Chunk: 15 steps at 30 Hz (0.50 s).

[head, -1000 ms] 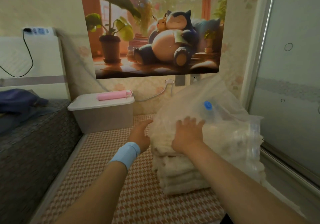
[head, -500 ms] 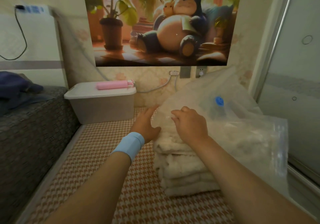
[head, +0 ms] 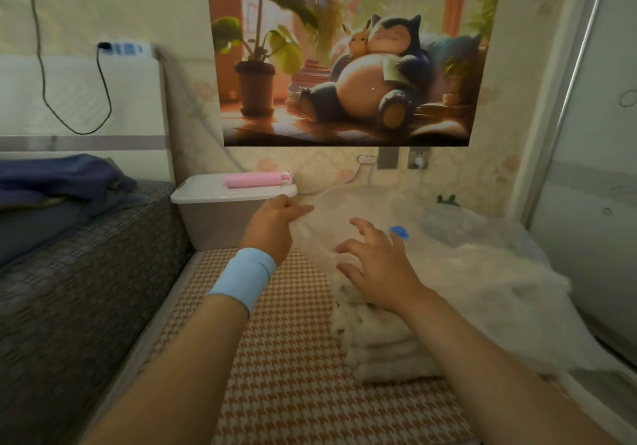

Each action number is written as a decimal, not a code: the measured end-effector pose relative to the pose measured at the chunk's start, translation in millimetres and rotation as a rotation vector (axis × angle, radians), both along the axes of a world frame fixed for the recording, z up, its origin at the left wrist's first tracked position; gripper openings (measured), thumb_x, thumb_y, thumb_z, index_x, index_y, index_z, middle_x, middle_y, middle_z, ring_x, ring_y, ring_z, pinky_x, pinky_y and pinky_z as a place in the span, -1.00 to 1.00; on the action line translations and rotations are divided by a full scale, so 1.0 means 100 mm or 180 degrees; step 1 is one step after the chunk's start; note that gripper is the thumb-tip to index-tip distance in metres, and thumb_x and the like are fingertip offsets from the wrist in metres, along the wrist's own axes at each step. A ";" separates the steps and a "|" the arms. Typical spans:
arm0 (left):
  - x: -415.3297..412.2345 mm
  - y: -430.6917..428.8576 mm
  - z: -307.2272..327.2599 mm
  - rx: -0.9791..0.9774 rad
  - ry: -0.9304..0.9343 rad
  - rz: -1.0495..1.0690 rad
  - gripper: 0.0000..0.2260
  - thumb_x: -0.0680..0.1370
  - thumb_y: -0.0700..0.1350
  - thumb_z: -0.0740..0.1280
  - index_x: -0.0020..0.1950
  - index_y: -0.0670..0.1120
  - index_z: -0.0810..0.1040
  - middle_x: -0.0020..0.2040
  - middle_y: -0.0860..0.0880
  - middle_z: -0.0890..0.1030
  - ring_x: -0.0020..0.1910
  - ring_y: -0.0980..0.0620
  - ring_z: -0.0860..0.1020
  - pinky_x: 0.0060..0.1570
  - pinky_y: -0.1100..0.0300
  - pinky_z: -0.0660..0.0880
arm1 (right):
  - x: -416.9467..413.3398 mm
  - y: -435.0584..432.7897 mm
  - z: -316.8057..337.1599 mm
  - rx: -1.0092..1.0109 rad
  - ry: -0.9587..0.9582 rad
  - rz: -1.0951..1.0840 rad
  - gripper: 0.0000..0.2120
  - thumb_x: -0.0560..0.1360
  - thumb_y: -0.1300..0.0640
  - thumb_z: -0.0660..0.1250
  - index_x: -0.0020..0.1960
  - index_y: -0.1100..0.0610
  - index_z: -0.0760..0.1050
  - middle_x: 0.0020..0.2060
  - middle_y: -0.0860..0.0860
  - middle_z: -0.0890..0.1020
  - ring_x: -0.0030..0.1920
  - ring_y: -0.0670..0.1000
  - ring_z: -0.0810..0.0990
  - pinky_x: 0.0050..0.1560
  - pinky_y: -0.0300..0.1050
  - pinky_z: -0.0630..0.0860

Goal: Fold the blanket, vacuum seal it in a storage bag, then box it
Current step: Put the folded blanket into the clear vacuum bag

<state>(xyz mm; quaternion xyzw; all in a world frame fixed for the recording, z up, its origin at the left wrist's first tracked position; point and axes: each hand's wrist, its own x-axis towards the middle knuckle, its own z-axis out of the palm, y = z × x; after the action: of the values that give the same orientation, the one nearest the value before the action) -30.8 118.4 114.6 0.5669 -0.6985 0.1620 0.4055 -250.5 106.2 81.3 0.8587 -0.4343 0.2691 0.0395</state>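
Note:
A folded white blanket [head: 379,344] lies in a stack on the houndstooth mat, its far part covered by a clear storage bag [head: 482,272] with a blue valve [head: 399,232]. My left hand [head: 275,224], with a blue wristband, pinches the bag's left edge and holds it up beside the stack. Just above the bag and the top of the blanket is my right hand [head: 375,265], its fingers spread and relaxed, gripping nothing. A lidded plastic storage box [head: 213,224] stands against the wall behind my left hand.
A pink cylindrical item [head: 255,180] lies on the box lid. A grey bed [head: 69,289] with dark blue bedding runs along the left. On the right is a glass sliding door [head: 586,203]. A poster and wall sockets are straight ahead.
My right hand has come off the blanket top and spread its fingers. My left hand rose and moved away from the stack, lifting the bag's edge. The view tilted up.

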 end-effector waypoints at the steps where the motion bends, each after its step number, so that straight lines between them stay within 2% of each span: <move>1: 0.07 0.06 0.00 0.0242 -0.0235 0.0013 -0.51 0.47 -0.49 0.26 0.24 -0.01 0.62 0.03 -0.09 0.55 0.04 -0.08 0.52 0.15 0.13 0.46 | 0.08 0.04 -0.02 0.0305 0.0128 -0.0099 -0.58 0.56 -0.19 0.27 0.39 -0.19 0.38 0.60 -0.01 0.05 0.56 0.04 0.12 0.51 0.29 0.04; 2: 0.12 0.13 0.01 0.0526 -0.0406 0.0015 -0.47 0.47 -0.49 0.24 0.26 0.02 0.61 0.06 -0.08 0.53 0.08 -0.07 0.50 0.19 0.12 0.43 | 0.16 0.08 -0.03 0.0625 0.0237 -0.0133 -0.45 0.53 -0.21 0.26 0.48 -0.22 0.23 0.62 -0.02 -0.07 0.60 0.06 -0.02 0.51 0.36 -0.06; 3: 0.17 0.21 0.01 0.0800 -0.0533 0.0028 -0.45 0.47 -0.49 0.22 0.26 0.05 0.60 0.09 -0.06 0.52 0.12 -0.06 0.48 0.23 0.13 0.41 | 0.22 0.11 -0.02 0.0923 0.0361 -0.0122 -0.34 0.52 -0.22 0.25 0.54 -0.27 0.07 0.62 -0.02 -0.11 0.61 0.08 -0.07 0.50 0.39 -0.09; 4: 0.21 0.28 0.02 0.1078 -0.0674 0.0102 -0.45 0.49 -0.47 0.21 0.26 0.08 0.59 0.13 -0.03 0.51 0.16 -0.04 0.47 0.26 0.14 0.38 | 0.26 0.15 -0.02 0.1208 0.0530 -0.0102 -0.28 0.51 -0.21 0.24 0.56 -0.32 -0.05 0.63 -0.01 -0.07 0.61 0.10 -0.04 0.49 0.40 -0.08; 5: 0.26 0.35 0.04 0.1404 -0.0863 0.0242 -0.46 0.50 -0.44 0.20 0.26 0.13 0.59 0.18 -0.01 0.51 0.19 -0.03 0.47 0.28 0.15 0.38 | 0.31 0.18 -0.01 0.1458 0.0741 -0.0076 -0.27 0.51 -0.19 0.24 0.57 -0.34 -0.07 0.62 -0.01 0.01 0.60 0.11 0.03 0.48 0.39 -0.05; 7: 0.34 0.50 0.04 0.2319 -0.1088 0.0478 -0.51 0.54 -0.33 0.20 0.24 0.21 0.58 0.28 0.04 0.52 0.22 -0.03 0.51 0.27 0.14 0.42 | 0.40 0.24 0.00 0.1764 0.1299 -0.0116 -0.34 0.48 -0.16 0.25 0.54 -0.36 0.12 0.57 -0.04 0.23 0.54 0.11 0.20 0.47 0.37 -0.01; 9: 0.35 0.66 -0.05 0.3432 -0.0942 0.0243 -0.62 0.56 -0.20 0.29 0.30 0.18 0.56 0.30 0.06 0.54 0.23 0.01 0.52 0.29 0.12 0.43 | 0.48 0.30 0.05 0.2020 0.1912 -0.0466 -0.43 0.42 -0.21 0.24 0.44 -0.29 0.36 0.48 -0.05 0.40 0.46 0.12 0.32 0.46 0.40 -0.01; 10: 0.34 0.73 -0.11 0.3778 -0.0818 0.0019 -0.65 0.57 -0.13 0.32 0.33 0.14 0.54 0.30 0.06 0.55 0.23 0.04 0.52 0.31 0.10 0.41 | 0.53 0.34 0.09 0.2187 0.2099 -0.0683 -0.43 0.40 -0.27 0.22 0.40 -0.22 0.43 0.46 -0.02 0.43 0.45 0.15 0.33 0.45 0.43 -0.04; 12: 0.33 0.77 -0.22 0.3795 -0.0341 -0.0293 -0.69 0.58 -0.08 0.33 0.32 0.09 0.55 0.23 0.06 0.60 0.17 0.09 0.56 0.31 0.09 0.42 | 0.61 0.41 0.19 0.2254 0.2121 -0.0892 -0.43 0.44 -0.36 0.13 0.33 -0.11 0.50 0.40 0.03 0.48 0.45 0.19 0.33 0.46 0.45 -0.11; 13: 0.36 0.77 -0.26 0.3610 -0.0022 -0.0350 -0.72 0.59 -0.11 0.31 0.29 0.05 0.58 0.17 0.05 0.64 0.10 0.10 0.60 0.28 0.10 0.45 | 0.66 0.45 0.23 0.1973 0.2058 -0.0885 -0.44 0.49 -0.36 0.08 0.29 -0.07 0.52 0.34 0.04 0.53 0.42 0.18 0.37 0.47 0.44 -0.11; 15: 0.44 0.72 -0.31 0.3160 0.0481 -0.0276 -0.78 0.60 -0.20 0.26 0.18 -0.03 0.62 0.06 0.03 0.66 0.00 0.09 0.64 0.20 0.10 0.51 | 0.75 0.49 0.25 0.0857 0.1910 -0.0874 -0.45 0.58 -0.32 0.00 0.25 0.01 0.52 0.24 0.05 0.58 0.30 0.14 0.47 0.45 0.36 0.00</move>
<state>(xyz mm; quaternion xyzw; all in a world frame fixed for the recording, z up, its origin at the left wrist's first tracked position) 13.1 190.3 84.0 0.6720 -0.6829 -0.2482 0.1428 -175.2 154.8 106.8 0.8306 -0.5463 -0.0626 0.0875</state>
